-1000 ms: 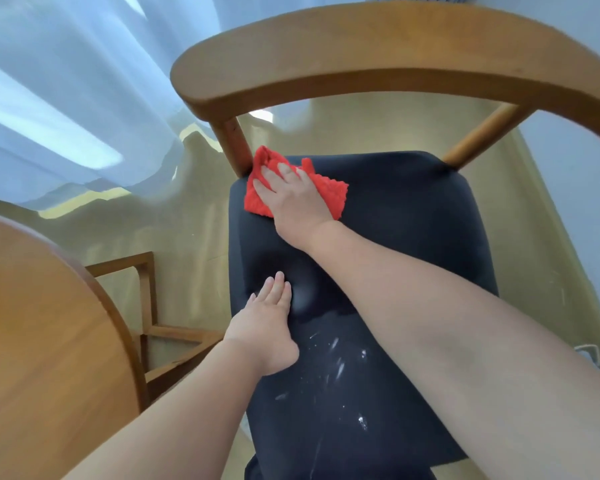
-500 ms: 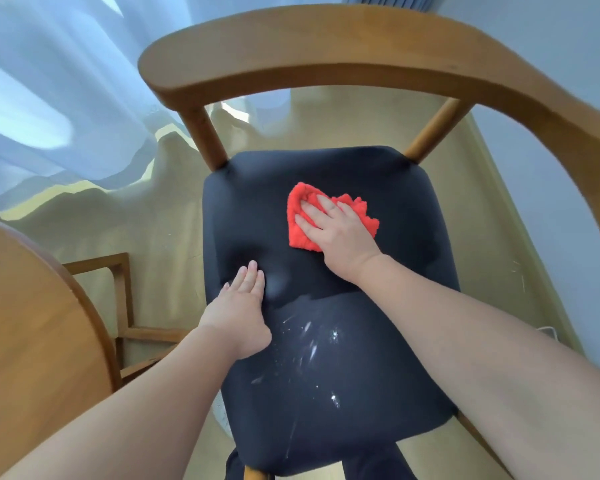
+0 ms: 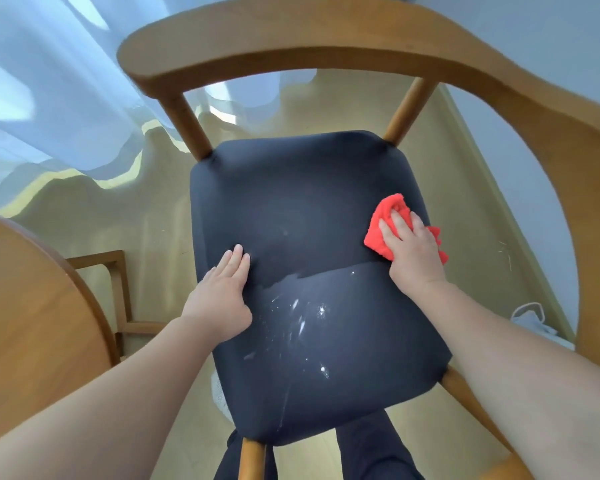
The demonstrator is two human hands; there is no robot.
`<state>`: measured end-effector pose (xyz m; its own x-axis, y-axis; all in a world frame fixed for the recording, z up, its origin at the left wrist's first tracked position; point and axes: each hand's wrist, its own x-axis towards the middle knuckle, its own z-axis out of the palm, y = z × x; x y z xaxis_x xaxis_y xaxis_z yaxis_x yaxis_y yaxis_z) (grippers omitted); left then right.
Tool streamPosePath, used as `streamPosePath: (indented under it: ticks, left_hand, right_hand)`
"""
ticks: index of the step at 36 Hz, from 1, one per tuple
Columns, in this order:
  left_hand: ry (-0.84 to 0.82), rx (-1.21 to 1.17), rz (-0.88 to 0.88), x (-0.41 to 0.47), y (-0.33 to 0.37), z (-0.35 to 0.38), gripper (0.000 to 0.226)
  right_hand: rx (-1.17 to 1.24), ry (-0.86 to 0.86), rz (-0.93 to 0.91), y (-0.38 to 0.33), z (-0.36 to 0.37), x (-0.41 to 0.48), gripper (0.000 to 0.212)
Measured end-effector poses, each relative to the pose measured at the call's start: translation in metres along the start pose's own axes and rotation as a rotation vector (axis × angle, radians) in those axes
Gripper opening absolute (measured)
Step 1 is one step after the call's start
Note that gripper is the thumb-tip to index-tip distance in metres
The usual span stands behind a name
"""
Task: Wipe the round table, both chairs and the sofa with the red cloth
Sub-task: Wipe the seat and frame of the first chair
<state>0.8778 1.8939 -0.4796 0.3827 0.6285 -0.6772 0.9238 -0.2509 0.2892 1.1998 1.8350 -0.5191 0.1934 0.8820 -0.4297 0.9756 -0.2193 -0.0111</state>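
Fingers of the right hand lie extended and flat, pressing the red cloth onto the right edge of the dark seat of the wooden chair. The left hand rests flat, fingers straight, on the seat's left edge. White specks mark the seat's front half; the round bench stands to the left.
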Motion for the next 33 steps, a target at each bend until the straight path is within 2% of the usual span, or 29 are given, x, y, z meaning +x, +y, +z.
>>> streamPosePath:
  ticks: [6, 10, 13, 18, 21, 23, 28, 33]
  left_hand:
    - [0.103, -0.002, 0.043, -0.012, 0.0, 0.008, 0.082]
    - [0.099, -0.021, 0.056, -0.024, -0.003, 0.015, 0.08]
    - [0.084, -0.051, 0.048, -0.035, -0.009, 0.023, 0.078]
    - [0.097, -0.121, 0.025, -0.053, -0.019, 0.036, 0.076]
    - [0.111, -0.144, 0.01, -0.063, -0.023, 0.042, 0.076]
    - [0.11, -0.148, 0.002, -0.068, -0.026, 0.045, 0.076]
    - [0.139, -0.179, -0.05, -0.076, -0.031, 0.048, 0.073]
    - [0.198, -0.182, -0.083, -0.088, -0.038, 0.053, 0.066]
  right_hand:
    - [0.066, -0.048, 0.177, -0.017, 0.005, -0.016, 0.081]
    - [0.103, -0.016, 0.165, -0.046, 0.014, -0.03, 0.08]
    - [0.11, 0.021, 0.051, -0.074, 0.031, -0.046, 0.08]
    - [0.102, 0.005, -0.28, -0.119, 0.045, -0.074, 0.082]
    - [0.03, 0.031, -0.541, -0.135, 0.053, -0.096, 0.054]
    - [0.023, 0.023, -0.682, -0.137, 0.059, -0.107, 0.057]
    - [0.151, 0.063, -0.788, -0.126, 0.05, -0.094, 0.058]
    - [0.301, 0.15, -0.757, -0.128, 0.011, -0.053, 0.062]
